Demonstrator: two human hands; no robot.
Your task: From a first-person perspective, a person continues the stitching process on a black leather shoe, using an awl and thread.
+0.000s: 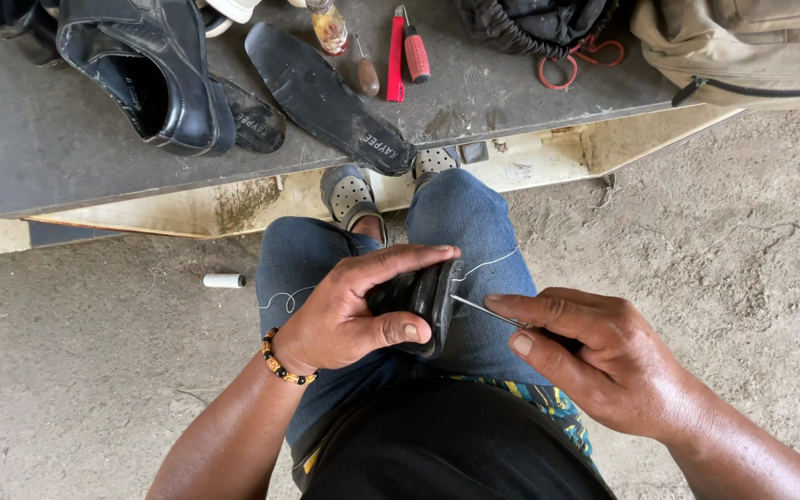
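A: What does the left hand (344, 310) hold?

B: A black shoe (423, 298), on edge over the lap. The fingers wrap over its top and the thumb presses on the near side, so the hand is clamped tight around it. A beaded bracelet (281, 363) sits on that wrist.

A: And the right hand (594, 356)?

B: It lies at three o'clock from the shoe, fingers pinched narrow on a thin metal awl (485, 311). The tip meets the shoe's edge. The handle is hidden in the palm.

A: Any thread?

B: A white thread (488, 265) runs from the shoe's top toward one o'clock across the jeans (469, 218); another loose bit trails off at nine o'clock.

A: What lies about?

B: At twelve o'clock, a dark grey board (67, 139) carries a black dress shoe (155, 74), a loose black sole (326, 97), a red-handled tool (416, 56) and a small bottle (330, 26). A tan bag (743, 46) sits at two o'clock. A small white spool (224, 280) lies on the concrete floor (67, 370) at nine o'clock.
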